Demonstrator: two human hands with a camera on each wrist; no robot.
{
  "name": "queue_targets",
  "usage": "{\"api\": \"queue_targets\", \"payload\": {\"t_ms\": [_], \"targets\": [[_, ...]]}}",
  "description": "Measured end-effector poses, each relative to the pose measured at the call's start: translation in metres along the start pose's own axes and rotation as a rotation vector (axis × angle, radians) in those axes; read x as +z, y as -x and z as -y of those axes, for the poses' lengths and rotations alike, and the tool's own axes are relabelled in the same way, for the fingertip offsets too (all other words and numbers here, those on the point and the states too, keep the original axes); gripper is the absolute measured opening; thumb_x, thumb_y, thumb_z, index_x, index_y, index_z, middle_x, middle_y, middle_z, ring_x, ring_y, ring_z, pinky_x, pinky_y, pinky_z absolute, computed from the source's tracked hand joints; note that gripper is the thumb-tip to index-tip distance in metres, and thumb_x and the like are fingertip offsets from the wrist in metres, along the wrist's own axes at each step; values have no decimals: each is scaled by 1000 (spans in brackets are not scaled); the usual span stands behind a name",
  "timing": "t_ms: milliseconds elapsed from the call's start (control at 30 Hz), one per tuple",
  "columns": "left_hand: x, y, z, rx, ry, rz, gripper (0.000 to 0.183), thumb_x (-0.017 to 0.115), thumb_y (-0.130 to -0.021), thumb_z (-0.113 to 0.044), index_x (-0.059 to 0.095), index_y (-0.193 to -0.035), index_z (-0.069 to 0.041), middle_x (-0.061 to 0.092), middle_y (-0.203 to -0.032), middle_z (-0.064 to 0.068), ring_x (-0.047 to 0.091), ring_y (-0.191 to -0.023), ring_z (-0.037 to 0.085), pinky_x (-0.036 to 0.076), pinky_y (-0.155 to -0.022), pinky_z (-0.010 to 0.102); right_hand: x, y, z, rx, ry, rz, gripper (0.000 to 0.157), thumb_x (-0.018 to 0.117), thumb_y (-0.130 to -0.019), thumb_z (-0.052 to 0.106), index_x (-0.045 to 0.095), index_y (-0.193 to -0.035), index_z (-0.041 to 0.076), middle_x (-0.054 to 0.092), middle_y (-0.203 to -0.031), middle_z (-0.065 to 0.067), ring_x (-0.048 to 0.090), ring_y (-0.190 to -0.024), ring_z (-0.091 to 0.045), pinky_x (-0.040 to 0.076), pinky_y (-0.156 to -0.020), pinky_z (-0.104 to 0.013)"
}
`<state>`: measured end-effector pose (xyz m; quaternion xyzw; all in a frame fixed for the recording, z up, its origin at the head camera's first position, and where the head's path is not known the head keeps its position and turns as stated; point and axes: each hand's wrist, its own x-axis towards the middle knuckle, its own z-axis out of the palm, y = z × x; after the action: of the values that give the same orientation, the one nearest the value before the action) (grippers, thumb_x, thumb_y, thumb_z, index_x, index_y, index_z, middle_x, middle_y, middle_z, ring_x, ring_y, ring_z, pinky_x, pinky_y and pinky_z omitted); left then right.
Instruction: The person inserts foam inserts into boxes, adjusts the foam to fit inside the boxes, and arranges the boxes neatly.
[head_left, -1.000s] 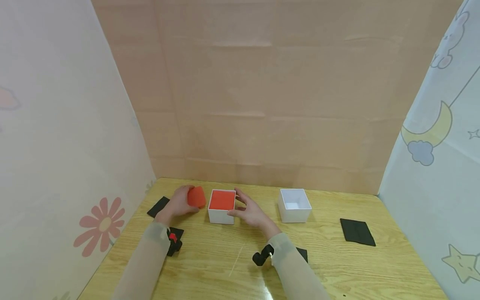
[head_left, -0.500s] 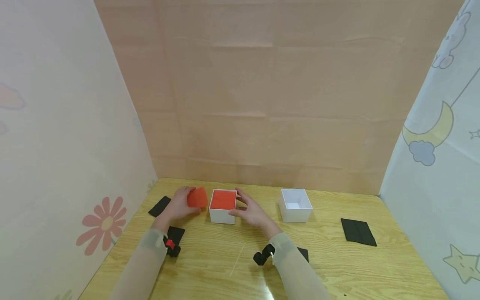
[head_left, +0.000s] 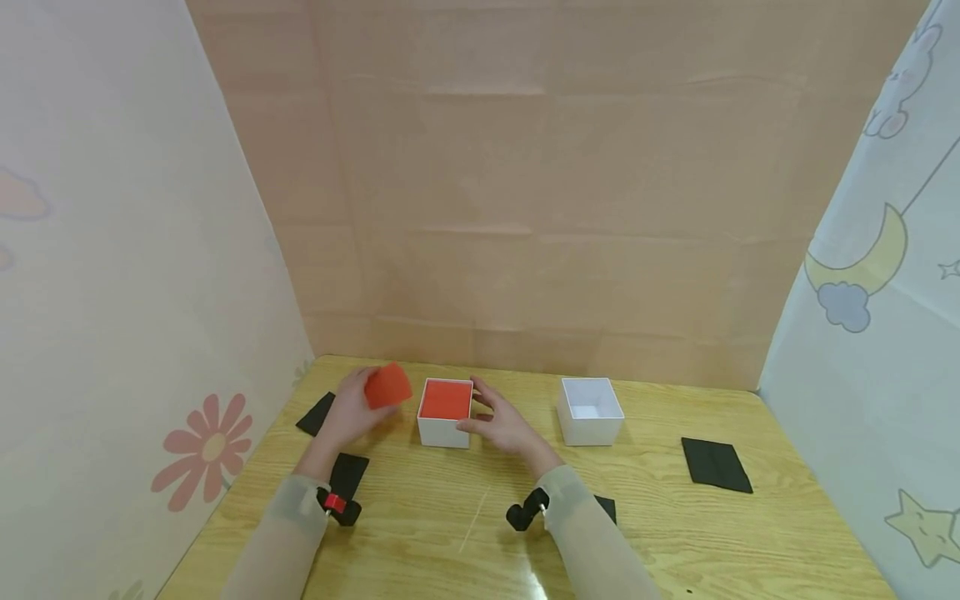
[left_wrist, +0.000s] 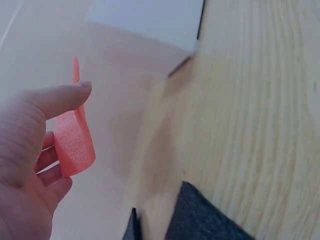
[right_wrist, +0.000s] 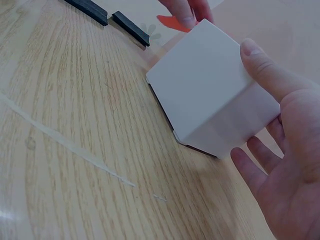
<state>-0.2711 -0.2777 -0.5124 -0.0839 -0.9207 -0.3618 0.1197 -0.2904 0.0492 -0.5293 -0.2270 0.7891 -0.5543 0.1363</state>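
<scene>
While a thin red piece [head_left: 388, 386] is pinched between the thumb and fingers of the left hand [head_left: 351, 412], it is held bent and tilted above the table [head_left: 420, 525], near a white box [head_left: 444, 433] but apart from it. By the right hand [head_left: 504, 423] that box is gripped at its right side, the thumb set on the front and the fingers spread apart from it toward the back corner. Just below the box's rim, a flat red layer [head_left: 446, 401] is seen. Farther right, a second white box [head_left: 590, 429] is placed, its white inner floor visible. Two black pieces [head_left: 349, 476] are laid near the left arm; a third black piece [head_left: 607, 507] is partly covered by the right sleeve [head_left: 592, 533]; a fourth black piece [head_left: 716, 464] is laid well to the right.
</scene>
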Motion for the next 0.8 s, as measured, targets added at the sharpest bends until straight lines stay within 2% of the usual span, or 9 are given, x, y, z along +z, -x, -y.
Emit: {"api": "queue_targets", "payload": {"t_ms": [233,533,800], "targets": [[-5,4,-22,79,46,-2,81,91,-88,-25,51,-152,3,50,-151,25,48,-132,45,49,-104,65,-1,0,-1,-3,-4,-3,103,84,-96,32,18,-173,15,36,-171,-11,46,-149,-39,44,-118,-50],[-1,7,-43,173,22,44,77,91,-88,-31,56,-149,0,54,-150,21,48,-136,43,50,-105,64,0,-1,-1,-8,8,-10,100,84,-96,30,20,-173,20,36,-171,-9,43,-152,-35,46,-116,-47],[2,3,-58,194,-10,92,76,92,-87,-32,59,-150,-3,56,-151,17,51,-136,42,49,-107,63,-1,-2,0,-19,5,0,100,83,-96,30,20,-173,19,36,-171,-8,42,-153,-34,47,-115,-47]]}}
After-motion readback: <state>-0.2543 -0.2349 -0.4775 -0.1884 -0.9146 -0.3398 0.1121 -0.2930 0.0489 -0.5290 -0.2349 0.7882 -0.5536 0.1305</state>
